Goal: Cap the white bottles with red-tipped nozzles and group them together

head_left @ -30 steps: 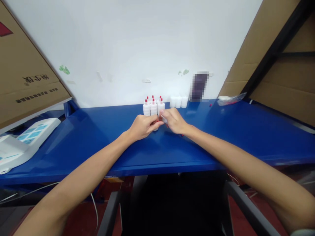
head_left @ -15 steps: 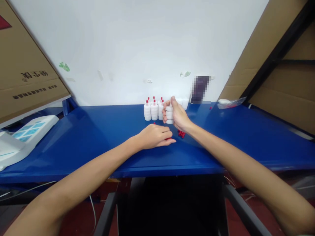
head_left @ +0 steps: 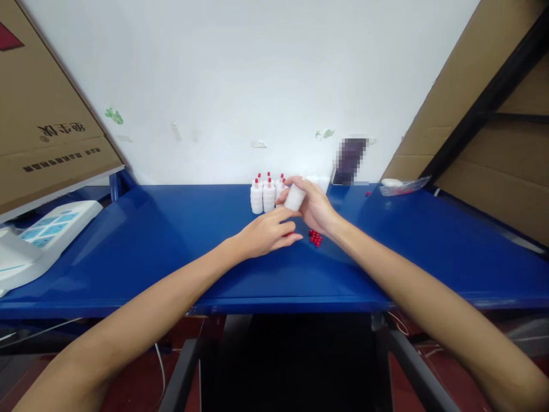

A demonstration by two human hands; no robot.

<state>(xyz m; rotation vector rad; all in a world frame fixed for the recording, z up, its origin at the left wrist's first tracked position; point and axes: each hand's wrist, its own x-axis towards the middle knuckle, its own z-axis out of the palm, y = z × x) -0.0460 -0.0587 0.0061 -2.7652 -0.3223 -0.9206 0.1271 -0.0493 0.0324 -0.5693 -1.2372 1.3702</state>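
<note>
My right hand (head_left: 319, 206) is closed around a white squeeze bottle (head_left: 295, 197), which is tilted. Just left of and below it is my left hand (head_left: 272, 232), with its index finger reaching to the bottle's lower end. A bit of a red cap (head_left: 289, 233) shows between the curled left fingers; whether there is more than one is hidden. Several white bottles with red tips (head_left: 268, 197) stand upright in rows to the left of the held bottle. A cluster of loose red caps (head_left: 316, 238) lies on the blue table (head_left: 274, 274) below my right hand.
More white bottles (head_left: 322, 183) stand partly hidden behind my right hand. A phone (head_left: 349, 161) leans on the wall. A clear plastic bag (head_left: 405, 186) and a single red cap (head_left: 368, 194) lie right. At left are a white device (head_left: 55, 226) and a cardboard box (head_left: 51, 114).
My right hand has turned the bottle from upright to tilted. My left hand has risen slightly, and its index finger has stretched out to the bottle.
</note>
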